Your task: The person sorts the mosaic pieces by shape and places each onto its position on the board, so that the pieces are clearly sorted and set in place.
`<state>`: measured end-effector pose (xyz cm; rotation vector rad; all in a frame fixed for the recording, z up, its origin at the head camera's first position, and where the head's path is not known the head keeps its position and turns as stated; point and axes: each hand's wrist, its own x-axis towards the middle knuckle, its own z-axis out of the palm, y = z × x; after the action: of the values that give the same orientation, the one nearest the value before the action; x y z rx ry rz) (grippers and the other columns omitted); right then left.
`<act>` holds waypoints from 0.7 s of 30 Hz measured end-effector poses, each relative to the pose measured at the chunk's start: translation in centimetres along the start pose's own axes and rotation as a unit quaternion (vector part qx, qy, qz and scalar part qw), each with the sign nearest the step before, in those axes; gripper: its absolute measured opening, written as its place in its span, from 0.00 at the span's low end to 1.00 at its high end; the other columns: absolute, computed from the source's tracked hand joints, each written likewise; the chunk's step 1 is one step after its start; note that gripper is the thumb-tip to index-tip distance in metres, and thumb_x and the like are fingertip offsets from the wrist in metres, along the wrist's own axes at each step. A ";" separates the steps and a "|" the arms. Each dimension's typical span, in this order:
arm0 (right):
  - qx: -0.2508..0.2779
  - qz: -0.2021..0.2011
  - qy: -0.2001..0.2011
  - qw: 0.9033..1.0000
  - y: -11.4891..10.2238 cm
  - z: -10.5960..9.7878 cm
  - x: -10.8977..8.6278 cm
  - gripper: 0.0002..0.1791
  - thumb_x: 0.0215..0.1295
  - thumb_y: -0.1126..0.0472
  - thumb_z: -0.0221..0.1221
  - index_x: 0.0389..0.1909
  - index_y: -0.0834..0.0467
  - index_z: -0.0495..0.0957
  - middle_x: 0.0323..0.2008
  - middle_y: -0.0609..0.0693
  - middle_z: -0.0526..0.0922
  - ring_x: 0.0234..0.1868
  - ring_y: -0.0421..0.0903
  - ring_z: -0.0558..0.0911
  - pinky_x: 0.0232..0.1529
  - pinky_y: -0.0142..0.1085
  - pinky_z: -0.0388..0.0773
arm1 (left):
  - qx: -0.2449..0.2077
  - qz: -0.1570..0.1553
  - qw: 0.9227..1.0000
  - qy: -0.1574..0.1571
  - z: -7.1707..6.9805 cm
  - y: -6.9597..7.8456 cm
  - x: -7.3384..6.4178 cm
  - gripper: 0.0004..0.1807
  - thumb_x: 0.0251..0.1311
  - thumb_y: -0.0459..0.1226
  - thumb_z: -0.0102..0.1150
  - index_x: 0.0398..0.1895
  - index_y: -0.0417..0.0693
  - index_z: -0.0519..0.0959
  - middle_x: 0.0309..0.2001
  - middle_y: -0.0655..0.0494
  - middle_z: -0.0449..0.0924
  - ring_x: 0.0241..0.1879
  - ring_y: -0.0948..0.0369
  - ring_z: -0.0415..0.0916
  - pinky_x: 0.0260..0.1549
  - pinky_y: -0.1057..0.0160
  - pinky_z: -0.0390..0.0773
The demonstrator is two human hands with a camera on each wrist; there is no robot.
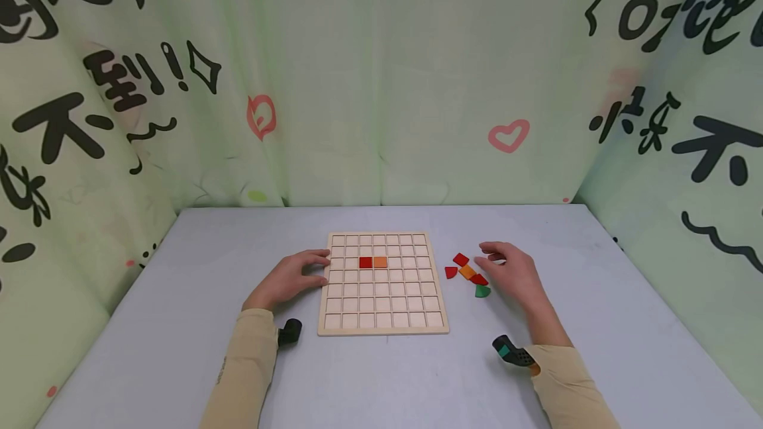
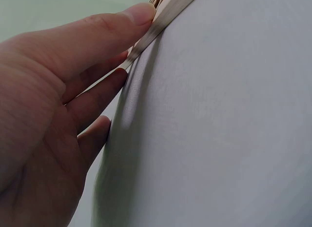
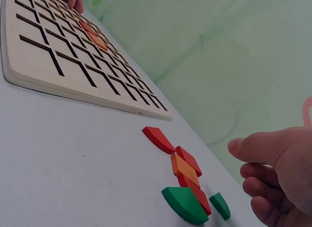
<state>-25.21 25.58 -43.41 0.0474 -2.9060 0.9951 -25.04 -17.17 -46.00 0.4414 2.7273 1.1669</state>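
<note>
The right hand (image 1: 514,277), fingers empty, has blocks (image 1: 467,273) toward the counter's (image 1: 387,382) left edge; the left hand (image 1: 292,275), unclenched, touches the board (image 1: 397,289).

Board (image 2: 168,18) mostly cut off atop the left wrist view, right hand (image 3: 287,175) cut off at the right edge of its own, sleeves (image 1: 243,363) cut off below in the head view, second green piece (image 3: 220,206) hidden there.
</note>
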 end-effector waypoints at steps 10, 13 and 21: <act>-0.012 0.007 -0.026 1.000 0.9 0.2 0.2 0.24 0.66 0.55 0.62 0.59 0.63 0.75 0.53 0.63 0.78 0.53 0.59 0.75 0.52 0.52 0.79 | 0.002 0.005 1.000 0.000 0.1 -0.1 0.0 0.23 0.58 0.38 0.68 0.58 0.43 0.79 0.69 0.53 0.68 0.71 0.49 0.58 0.69 0.48 0.61; -0.010 0.007 -0.033 0.999 0.8 0.4 0.1 0.23 0.66 0.55 0.63 0.58 0.63 0.76 0.51 0.62 0.78 0.52 0.59 0.75 0.51 0.51 0.79 | 0.001 0.007 1.000 0.001 0.1 -0.1 0.0 0.23 0.58 0.38 0.69 0.57 0.42 0.79 0.68 0.52 0.68 0.71 0.49 0.59 0.68 0.48 0.61; -0.019 -0.034 -0.045 0.998 0.7 1.0 0.0 0.19 0.63 0.57 0.65 0.50 0.65 0.80 0.45 0.58 0.81 0.43 0.53 0.76 0.44 0.43 0.78 | 0.001 0.009 1.000 0.000 0.0 0.0 -0.1 0.24 0.58 0.39 0.69 0.58 0.43 0.79 0.68 0.52 0.68 0.71 0.49 0.59 0.68 0.47 0.61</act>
<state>-25.31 25.51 -44.66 0.1930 -2.9803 0.9509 -24.97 -17.16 -45.98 0.4675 2.7309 1.1679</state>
